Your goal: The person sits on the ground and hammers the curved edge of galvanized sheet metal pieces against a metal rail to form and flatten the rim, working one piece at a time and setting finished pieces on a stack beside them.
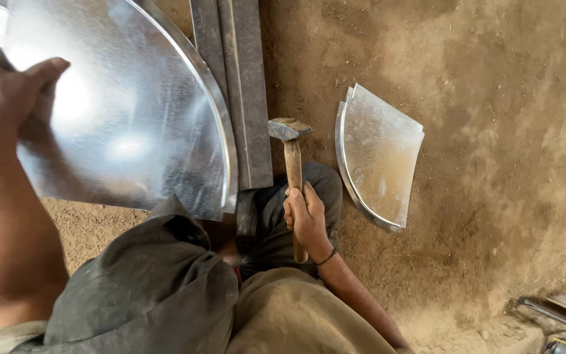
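Note:
My left hand (8,85) grips the upper left part of a large curved sheet of shiny galvanised metal (132,111), held up close to the camera; its curved rim rests against a long steel bar (240,85). My right hand (306,219) is closed around the wooden handle of a hammer (291,147), whose steel head points up beside the bar's right side. My knees in dark grey trousers sit below the sheet.
A second, smaller curved metal sheet (378,154) lies on the sandy dirt ground (492,131) to the right of the hammer. At the bottom right corner lie a metal rod (555,314) and a yellow-and-black tool (565,345).

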